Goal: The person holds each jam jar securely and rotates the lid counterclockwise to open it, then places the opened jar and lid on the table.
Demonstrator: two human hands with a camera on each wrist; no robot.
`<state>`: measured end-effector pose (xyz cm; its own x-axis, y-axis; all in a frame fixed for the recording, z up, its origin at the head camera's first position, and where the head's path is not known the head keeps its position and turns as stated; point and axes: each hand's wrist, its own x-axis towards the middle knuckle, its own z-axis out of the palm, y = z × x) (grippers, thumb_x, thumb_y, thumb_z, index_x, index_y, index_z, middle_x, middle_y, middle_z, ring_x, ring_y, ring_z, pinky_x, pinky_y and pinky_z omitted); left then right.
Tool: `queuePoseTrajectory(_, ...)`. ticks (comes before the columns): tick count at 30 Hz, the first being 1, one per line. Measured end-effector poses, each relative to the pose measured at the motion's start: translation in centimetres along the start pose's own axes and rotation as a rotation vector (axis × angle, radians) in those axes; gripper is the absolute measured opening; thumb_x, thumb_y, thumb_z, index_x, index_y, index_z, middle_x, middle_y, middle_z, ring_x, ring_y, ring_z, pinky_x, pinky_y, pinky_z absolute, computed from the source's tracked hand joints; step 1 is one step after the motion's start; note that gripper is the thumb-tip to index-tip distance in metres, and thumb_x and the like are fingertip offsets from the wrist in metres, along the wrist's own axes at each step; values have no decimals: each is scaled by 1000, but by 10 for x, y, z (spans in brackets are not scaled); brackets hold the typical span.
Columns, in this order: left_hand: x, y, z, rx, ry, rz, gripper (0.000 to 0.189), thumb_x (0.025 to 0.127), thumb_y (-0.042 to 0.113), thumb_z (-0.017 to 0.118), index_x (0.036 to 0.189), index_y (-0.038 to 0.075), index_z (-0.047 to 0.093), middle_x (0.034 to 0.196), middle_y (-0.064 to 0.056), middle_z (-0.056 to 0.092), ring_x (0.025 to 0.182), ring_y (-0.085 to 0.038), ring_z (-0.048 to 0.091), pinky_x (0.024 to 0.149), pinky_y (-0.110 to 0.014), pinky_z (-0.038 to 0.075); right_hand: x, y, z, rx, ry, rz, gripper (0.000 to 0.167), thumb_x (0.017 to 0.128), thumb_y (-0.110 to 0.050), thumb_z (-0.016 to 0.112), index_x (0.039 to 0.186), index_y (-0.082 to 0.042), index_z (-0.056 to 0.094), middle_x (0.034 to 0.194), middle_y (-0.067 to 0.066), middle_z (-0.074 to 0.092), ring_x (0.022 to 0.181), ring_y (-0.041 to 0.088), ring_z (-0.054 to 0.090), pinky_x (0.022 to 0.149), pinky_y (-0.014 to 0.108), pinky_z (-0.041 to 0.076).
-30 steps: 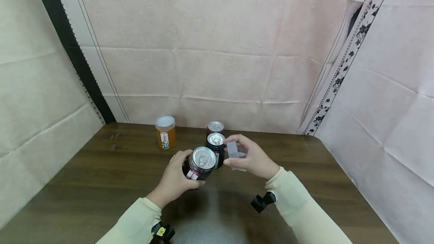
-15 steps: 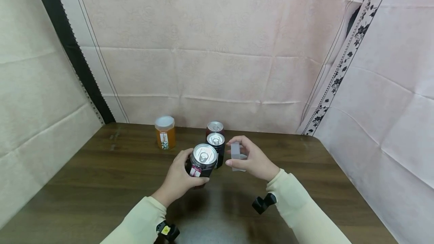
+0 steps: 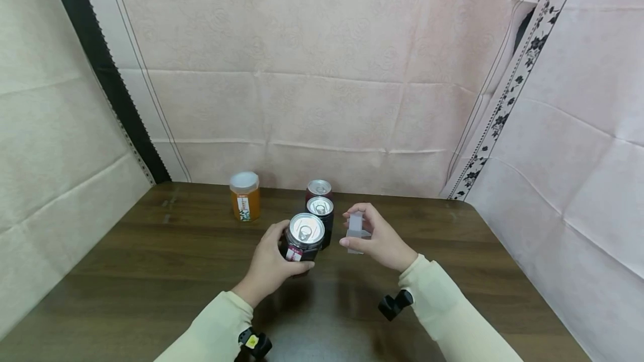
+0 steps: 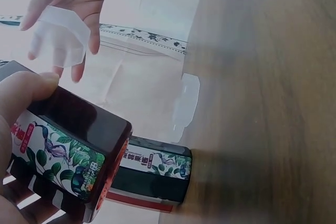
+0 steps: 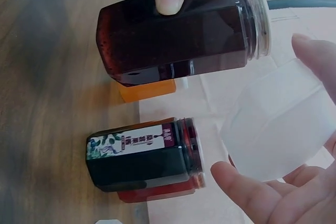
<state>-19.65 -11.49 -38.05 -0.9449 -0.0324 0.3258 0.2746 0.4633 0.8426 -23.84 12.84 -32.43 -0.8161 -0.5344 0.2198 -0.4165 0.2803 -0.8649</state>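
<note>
My left hand [image 3: 271, 261] grips a dark hexagonal jar [image 5: 173, 35] with a silver pull-tab top, its thumb along the near side. In the left wrist view the held jar's underside shows, raised off the table, with a leafy printed label facing that camera. To its right, my right hand [image 3: 382, 242] holds a translucent hexagonal plastic cap [image 5: 278, 124] between thumb and fingers, apart from the jar. Just behind the held jar stands a second dark jar [image 3: 320, 206] with a similar label, and behind that a reddish jar [image 3: 319, 187].
An amber jar [image 3: 246, 203] with a whitish cap stands at the back left of the wooden table [image 3: 201, 306]. Another flat translucent piece [image 4: 186, 103] lies on the table near the second dark jar. Pale cloth [image 3: 327, 99] hangs behind and at both sides.
My left hand has shifted slightly right and the jar in it has become more upright. My right hand has drawn a little to the right with the cap, away from the jars.
</note>
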Motion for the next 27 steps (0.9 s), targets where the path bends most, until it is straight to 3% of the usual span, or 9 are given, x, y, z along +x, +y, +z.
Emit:
queuePoseTrajectory(22,2,-3,9,5,-5,-15,81,66,22,90,133,6,48,126,-10,53,116,-28,51,102,-53,42,0,14,2,22,4,10,64,82,-12,77,129,-10,34,133,16,43,124,35,49,98,48,47)
queuePoseTrajectory(27,3,-3,10,2,-10,-27,81,66,24,90,134,6,48,127,-10,53,117,-28,50,102,-53,42,-1,16,1,32,-2,9,66,81,-10,77,129,-8,33,135,21,41,125,40,47,99,49,45)
